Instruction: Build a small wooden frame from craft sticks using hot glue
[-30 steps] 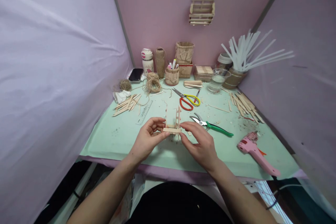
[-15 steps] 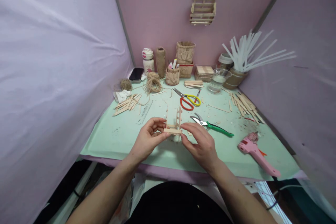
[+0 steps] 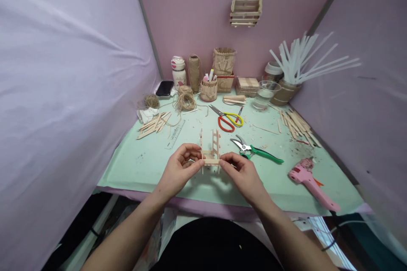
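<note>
A small wooden stick frame point(image 3: 216, 146), with two upright sides and a crosspiece point(image 3: 211, 162) at its front, is held just above the near part of the table. My left hand point(image 3: 184, 164) pinches its left side, thumb on the left end of the crosspiece. On the opposite side my right hand point(image 3: 238, 171) grips it, with the thumb at the crosspiece's right end. Short leg ends stick out below the crosspiece. Green-handled pruning shears point(image 3: 263, 153) lie just beyond my right hand.
Scissors point(image 3: 226, 118) lie behind the frame, and a pink glue gun point(image 3: 313, 186) rests at right. Loose sticks point(image 3: 154, 125), a ruler point(image 3: 176, 135) and twine point(image 3: 185, 99) are at left. A water cup point(image 3: 265, 95) stands at the back right.
The frame has tilted a little, so more of its uprights and lower legs show. My right thumb has moved up onto the crosspiece's end, and the right fingers have curled in.
</note>
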Available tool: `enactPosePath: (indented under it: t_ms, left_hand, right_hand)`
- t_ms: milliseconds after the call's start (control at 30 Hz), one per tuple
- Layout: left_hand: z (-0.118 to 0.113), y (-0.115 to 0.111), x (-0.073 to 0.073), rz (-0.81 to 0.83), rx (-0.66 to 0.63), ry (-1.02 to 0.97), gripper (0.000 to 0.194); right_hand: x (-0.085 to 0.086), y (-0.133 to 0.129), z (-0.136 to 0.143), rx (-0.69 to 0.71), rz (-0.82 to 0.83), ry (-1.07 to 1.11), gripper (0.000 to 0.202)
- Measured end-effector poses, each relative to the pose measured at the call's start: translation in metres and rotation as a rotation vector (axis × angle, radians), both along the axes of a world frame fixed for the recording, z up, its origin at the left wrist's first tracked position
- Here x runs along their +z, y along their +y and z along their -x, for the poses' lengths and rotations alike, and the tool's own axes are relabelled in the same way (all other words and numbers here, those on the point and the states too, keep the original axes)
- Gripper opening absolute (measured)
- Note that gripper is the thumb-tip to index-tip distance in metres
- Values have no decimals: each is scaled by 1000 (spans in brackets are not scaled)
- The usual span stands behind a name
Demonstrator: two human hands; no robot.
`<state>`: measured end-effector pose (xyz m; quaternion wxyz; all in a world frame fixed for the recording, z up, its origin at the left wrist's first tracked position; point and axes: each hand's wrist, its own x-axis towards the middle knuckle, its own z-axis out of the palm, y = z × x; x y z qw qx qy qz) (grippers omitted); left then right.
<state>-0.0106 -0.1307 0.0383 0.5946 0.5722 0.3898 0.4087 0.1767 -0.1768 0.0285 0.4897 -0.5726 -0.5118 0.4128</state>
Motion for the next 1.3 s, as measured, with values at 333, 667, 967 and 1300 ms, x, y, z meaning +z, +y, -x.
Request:
enactPosePath:
  t_ms: [333, 667, 967, 1300]
  left_hand:
    - [0, -2, 5, -2, 6, 10, 35]
    - [12, 36, -3, -240, -23, 67, 45]
    - [18, 63, -34, -256, -20, 311, 45]
    - [28, 55, -37, -292, 22, 354, 50]
  right_hand:
    - [-3, -2, 1, 7, -32, 27, 22]
    - [-9, 31, 5, 13, -369, -191, 11]
    - [-38, 54, 10, 48, -274, -467, 10]
    - [-32, 32, 1, 3, -304, -678, 28]
